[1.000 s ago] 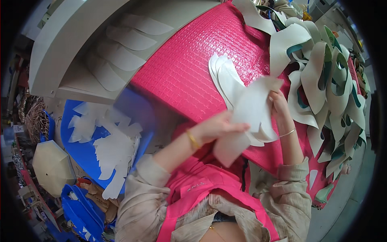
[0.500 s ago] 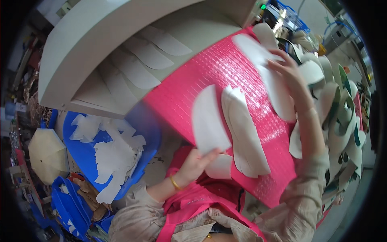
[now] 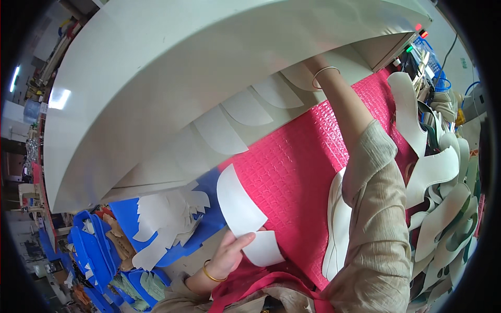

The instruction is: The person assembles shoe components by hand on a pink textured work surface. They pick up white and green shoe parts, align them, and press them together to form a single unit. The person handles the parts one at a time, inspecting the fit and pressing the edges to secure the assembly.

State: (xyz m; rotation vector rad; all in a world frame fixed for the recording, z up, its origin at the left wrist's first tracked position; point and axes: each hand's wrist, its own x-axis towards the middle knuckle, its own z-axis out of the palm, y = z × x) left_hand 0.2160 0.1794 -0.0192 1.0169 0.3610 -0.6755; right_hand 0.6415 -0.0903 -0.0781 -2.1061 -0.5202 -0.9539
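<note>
My left hand (image 3: 227, 255) is closed, thumb on top, on thin white cut pieces: a curved one (image 3: 237, 201) points away over the pink surface, and another (image 3: 263, 249) sticks out to the right. Up under the overhang of a large pale machine (image 3: 172, 68) reaches my right hand (image 3: 314, 63); its fingers are hidden there. Right beside its wrist lies a white piece (image 3: 298, 77) on the machine's bed. Further left on that bed several similar pieces (image 3: 248, 110) lie in a row.
The pink textured surface (image 3: 292, 172) carries a stack of white pieces (image 3: 338, 229), partly behind my right forearm. Many curved white and green-backed pieces (image 3: 438, 172) pile up at the right. A blue bin (image 3: 122, 211) with white pieces (image 3: 167, 216) stands at the left.
My right hand has gone from a white piece over the pink surface to under the machine's overhang. My left hand keeps its pieces, and the whole view has shifted.
</note>
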